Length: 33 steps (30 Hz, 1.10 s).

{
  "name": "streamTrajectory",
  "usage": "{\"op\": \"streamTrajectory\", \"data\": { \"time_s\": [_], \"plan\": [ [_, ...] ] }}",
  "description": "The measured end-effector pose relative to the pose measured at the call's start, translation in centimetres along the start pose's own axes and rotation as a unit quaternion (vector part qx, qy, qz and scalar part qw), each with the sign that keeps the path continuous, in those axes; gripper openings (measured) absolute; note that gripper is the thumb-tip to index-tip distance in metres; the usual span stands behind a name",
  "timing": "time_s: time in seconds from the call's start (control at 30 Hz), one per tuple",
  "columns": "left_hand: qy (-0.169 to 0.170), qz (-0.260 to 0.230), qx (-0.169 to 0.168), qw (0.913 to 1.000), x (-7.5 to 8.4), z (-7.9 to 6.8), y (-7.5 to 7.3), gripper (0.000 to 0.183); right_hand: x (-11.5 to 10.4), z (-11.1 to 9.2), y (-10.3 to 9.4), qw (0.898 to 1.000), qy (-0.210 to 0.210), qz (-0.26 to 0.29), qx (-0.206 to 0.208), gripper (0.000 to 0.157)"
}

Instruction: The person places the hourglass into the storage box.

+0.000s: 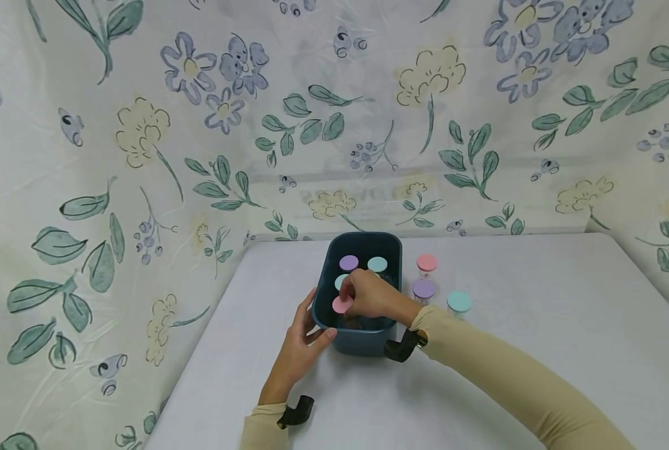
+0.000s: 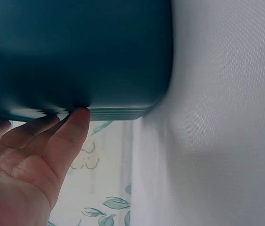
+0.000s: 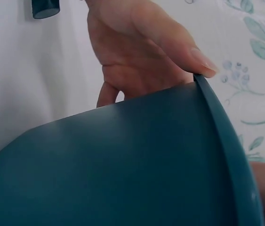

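A dark teal bin (image 1: 362,342) stands on the table, its long side running away from me. My left hand (image 1: 299,342) holds it at the near left corner, thumb at the rim and fingers along the outer side; in the left wrist view the fingers (image 2: 71,134) touch its wall. My right hand (image 1: 371,294) reaches down inside and pinches a small jar by its pink lid (image 1: 342,305). Also in the bin are jars with a purple lid (image 1: 348,262), a mint lid (image 1: 377,264) and another mint lid (image 1: 341,282), partly behind the right hand.
Right of the bin stand three small clear jars, with a pink lid (image 1: 426,262), a purple lid (image 1: 423,289) and a mint lid (image 1: 459,302); the right forearm partly covers the last. A white cloth (image 1: 537,294) covers the table. Floral curtains (image 1: 334,144) hang behind and beside it.
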<state>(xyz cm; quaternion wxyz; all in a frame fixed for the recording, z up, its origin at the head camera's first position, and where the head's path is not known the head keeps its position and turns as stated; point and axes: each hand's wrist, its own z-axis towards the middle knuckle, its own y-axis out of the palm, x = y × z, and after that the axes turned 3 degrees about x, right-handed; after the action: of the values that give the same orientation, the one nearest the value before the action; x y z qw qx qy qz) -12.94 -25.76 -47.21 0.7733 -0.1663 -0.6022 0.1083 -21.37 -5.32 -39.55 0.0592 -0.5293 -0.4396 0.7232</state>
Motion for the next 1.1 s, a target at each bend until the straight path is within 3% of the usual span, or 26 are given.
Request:
{"op": "streamTrajectory", "data": {
  "time_s": [0.43, 0.67, 0.9, 1.1],
  "plan": [
    [0.006, -0.003, 0.000, 1.0000, -0.1, -0.1, 0.0, 0.080, -0.1, -0.2, 0.7, 0.999, -0.013, -0.003, 0.037, 0.024],
    [0.007, -0.001, 0.000, 1.0000, -0.1, 0.0, 0.0, 0.081, -0.2, -0.4, 0.0, 1.000, 0.001, -0.021, 0.016, 0.022],
    [-0.008, 0.001, 0.001, 1.0000, 0.1, 0.0, 0.1, 0.081, -0.7, -1.6, -3.6, 1.000, 0.012, -0.017, 0.013, 0.023],
    [-0.012, 0.008, 0.006, 0.9999, 0.0, -0.2, 0.1, 0.082, 0.9, -4.0, -7.6, 0.999, 0.002, 0.026, 0.043, 0.020]
  ]
}}
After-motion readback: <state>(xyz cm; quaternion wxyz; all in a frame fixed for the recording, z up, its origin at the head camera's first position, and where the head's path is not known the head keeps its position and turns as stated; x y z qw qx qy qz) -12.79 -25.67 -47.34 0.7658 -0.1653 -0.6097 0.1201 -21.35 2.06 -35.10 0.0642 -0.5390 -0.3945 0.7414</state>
